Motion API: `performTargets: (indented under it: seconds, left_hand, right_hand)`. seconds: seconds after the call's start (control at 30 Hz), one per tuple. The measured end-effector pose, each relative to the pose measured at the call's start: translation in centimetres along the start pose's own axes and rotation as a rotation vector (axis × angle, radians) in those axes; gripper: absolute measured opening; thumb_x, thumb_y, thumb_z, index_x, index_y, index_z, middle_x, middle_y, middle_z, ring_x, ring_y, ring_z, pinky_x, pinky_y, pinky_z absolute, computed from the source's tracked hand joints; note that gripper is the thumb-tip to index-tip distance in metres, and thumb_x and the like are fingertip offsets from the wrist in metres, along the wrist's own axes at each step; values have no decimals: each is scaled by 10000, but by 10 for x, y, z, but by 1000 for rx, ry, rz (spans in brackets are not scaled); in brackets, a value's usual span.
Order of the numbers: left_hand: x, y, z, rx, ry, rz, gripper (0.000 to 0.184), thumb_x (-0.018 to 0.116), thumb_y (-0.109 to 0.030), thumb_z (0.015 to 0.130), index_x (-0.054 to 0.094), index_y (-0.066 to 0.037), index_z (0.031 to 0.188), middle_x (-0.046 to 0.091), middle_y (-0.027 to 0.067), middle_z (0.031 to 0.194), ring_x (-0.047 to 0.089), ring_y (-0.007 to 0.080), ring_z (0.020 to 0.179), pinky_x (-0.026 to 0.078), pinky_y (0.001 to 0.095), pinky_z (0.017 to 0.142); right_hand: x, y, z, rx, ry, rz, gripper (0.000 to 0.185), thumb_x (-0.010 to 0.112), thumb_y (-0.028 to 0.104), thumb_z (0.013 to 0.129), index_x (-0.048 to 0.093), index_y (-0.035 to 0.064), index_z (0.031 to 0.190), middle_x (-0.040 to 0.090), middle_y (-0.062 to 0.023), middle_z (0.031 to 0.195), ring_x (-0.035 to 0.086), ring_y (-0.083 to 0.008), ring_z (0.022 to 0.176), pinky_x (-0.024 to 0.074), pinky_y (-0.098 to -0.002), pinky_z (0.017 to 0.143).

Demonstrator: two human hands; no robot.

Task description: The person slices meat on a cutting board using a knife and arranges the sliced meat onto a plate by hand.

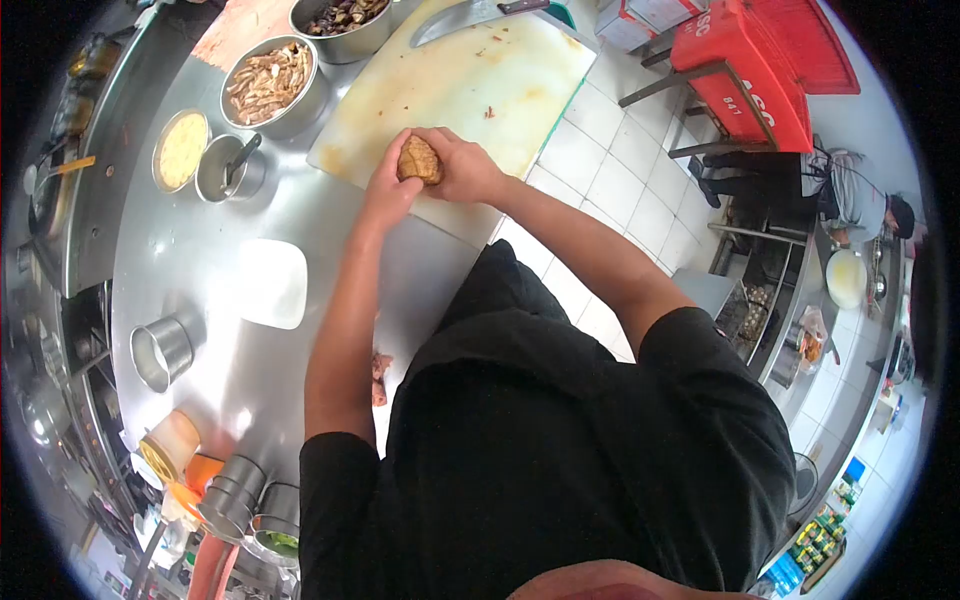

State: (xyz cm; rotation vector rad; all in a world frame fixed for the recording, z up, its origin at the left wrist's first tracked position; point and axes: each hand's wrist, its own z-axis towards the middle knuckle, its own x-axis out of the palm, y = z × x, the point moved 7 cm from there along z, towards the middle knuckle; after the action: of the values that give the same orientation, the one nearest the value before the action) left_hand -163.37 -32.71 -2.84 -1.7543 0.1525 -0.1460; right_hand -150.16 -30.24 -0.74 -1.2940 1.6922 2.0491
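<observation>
A brown, rough-surfaced piece of food (pixel 420 160) is held between both hands above the near edge of the cutting board (pixel 530 75). My left hand (pixel 388 180) grips it from the left, and my right hand (pixel 458 168) wraps round its right side. The fingers of both hands meet at its top. Small brown crumbs lie on the board. A large knife (pixel 465 20) rests at the board's far edge. Left of the board, a metal bowl (pixel 275 87) holds light brown strips.
Further bowls stand nearby: one with dark pieces (pixel 340 22), one with yellow contents (pixel 183 150), and a small pot (pixel 230 168) with a dark-handled utensil. A white plate (pixel 272 284) lies on the steel table (pixel 215 240). Another person (pixel 860 195) stands at a far-right counter.
</observation>
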Motion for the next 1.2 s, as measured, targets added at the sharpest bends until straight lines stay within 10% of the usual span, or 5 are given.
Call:
performTargets:
  seconds: [0.7, 1.2]
  left_hand:
    - [-188, 14, -231, 25, -751, -192, 800, 603, 46, 853, 332, -73, 1596, 516, 117, 1451, 524, 227, 1322, 434, 345, 1113]
    - [-202, 35, -245, -118, -876, 730, 936, 754, -102, 779, 270, 55, 1565, 323, 334, 1587, 326, 470, 1485, 355, 478, 1204]
  right_hand:
    - [193, 233, 54, -675, 484, -176, 729, 812, 230, 764, 489, 219, 1417, 620, -117, 1274, 687, -365, 1084, 560, -485, 908]
    - [232, 249, 65, -801, 625, -542, 770, 752, 51, 758, 471, 230, 1451, 559, -118, 1385, 673, -345, 1134, 575, -449, 905]
